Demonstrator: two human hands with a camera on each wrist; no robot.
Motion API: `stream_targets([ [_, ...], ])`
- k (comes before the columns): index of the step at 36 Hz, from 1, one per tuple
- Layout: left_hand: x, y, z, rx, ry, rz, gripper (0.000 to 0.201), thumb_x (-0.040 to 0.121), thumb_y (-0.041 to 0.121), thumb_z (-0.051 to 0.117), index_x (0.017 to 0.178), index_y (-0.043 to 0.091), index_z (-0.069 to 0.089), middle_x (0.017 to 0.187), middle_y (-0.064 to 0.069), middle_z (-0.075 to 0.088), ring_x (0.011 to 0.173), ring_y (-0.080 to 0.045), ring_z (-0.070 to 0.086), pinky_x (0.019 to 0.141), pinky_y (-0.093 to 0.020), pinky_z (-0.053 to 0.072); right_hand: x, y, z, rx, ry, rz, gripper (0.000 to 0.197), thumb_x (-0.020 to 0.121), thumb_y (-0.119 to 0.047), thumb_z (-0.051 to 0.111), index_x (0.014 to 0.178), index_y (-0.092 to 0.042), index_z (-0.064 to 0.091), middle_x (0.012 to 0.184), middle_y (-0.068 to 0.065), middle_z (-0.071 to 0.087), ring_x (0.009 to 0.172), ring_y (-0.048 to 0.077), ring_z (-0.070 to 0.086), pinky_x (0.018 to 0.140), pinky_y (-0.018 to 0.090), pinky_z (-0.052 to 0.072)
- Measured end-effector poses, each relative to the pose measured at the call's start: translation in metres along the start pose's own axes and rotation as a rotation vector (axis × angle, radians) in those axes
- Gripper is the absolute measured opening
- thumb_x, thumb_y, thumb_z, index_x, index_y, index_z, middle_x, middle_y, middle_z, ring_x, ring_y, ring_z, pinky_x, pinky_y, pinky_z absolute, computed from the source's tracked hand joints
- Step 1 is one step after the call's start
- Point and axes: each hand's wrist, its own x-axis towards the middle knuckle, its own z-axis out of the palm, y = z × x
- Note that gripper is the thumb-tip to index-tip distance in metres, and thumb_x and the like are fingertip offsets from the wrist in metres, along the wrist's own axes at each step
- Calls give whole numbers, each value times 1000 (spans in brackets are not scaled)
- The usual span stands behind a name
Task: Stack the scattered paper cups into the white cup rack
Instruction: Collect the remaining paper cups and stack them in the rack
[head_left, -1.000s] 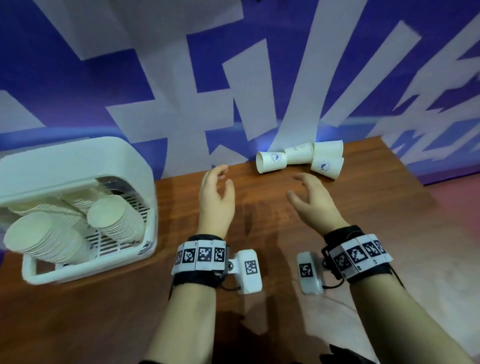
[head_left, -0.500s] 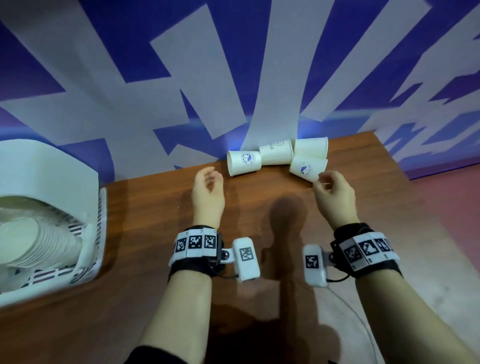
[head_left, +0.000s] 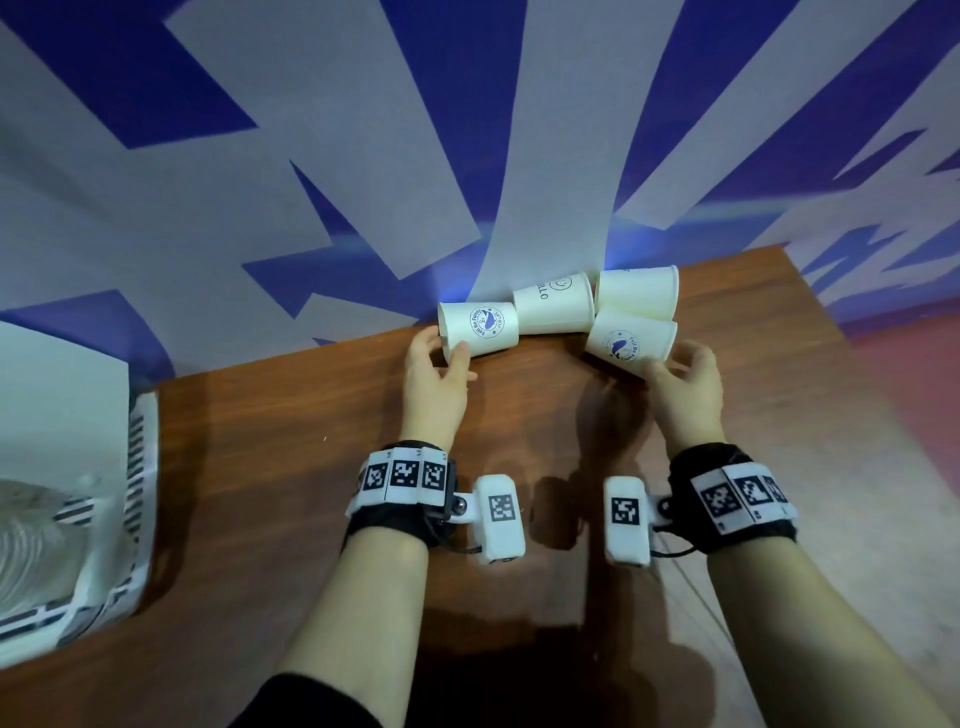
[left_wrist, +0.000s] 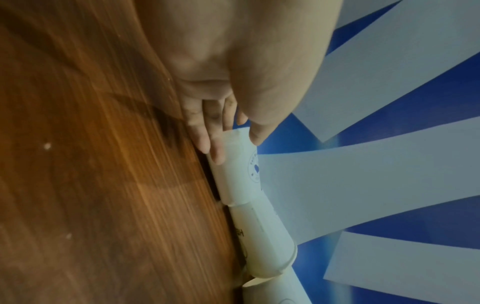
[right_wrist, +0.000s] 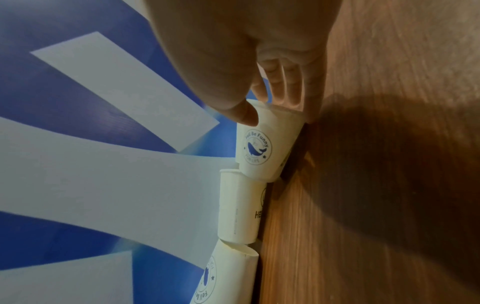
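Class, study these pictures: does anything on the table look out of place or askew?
Yes. Four paper cups lie tipped on their sides against the wall, outside the white cup rack. The left hand and right hand each grip an end cup.

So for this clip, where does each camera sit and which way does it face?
Head: on the head, facing forward and down at four paper cups by the wall; both forearms show.
Left wrist: along the left hand to the leftmost whale cup.
Right wrist: along the right hand to the right whale cup.
Both wrist views share the HELLO cup.
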Motion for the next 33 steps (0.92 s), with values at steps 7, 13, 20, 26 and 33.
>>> stream_targets([
  [7,4,-6,7,12,9,52,16,99,18,47,114,21,51,97,14,60,74,-8,65,71,-30,54,3,4,10,79,2,49,17,83,-17,58,100,-19,57,90,-4,63,92,20,64,87,47,54],
  [13,1,-10,1,46,18,79,9,99,19,47,106,23,52,96,7,64,83,-9,67,83,-40,55,-6,6,11,167,-5,24,14,86,-16,57,98,-10,59,95,8,66,76,18,67,76,46,58],
  [20,-20,-17,-15,55,73,81,9,97,20,51,101,25,56,90,5,67,87,-15,67,86,-48,53,-34,10,5,278,-50,30,7,89,-18,55,94,-15,58,102,10,66,91,22,67,81,46,57],
  [26,-49,-12,-36,88,97,100,8,96,23,52,101,27,56,107,-4,67,101,-19,63,91,-41,52,-66,10,-4,239,-103,1,5,84,-29,54,84,-28,58,99,1,67,98,21,64,89,50,52],
  [33,-85,2,-63,92,127,219,15,96,24,53,108,19,61,115,-1,63,107,-12,57,79,-8,42,-107,-7,-16,235,-144,-96,7,87,-23,55,85,-28,58,96,-1,68,94,19,65,88,48,53],
])
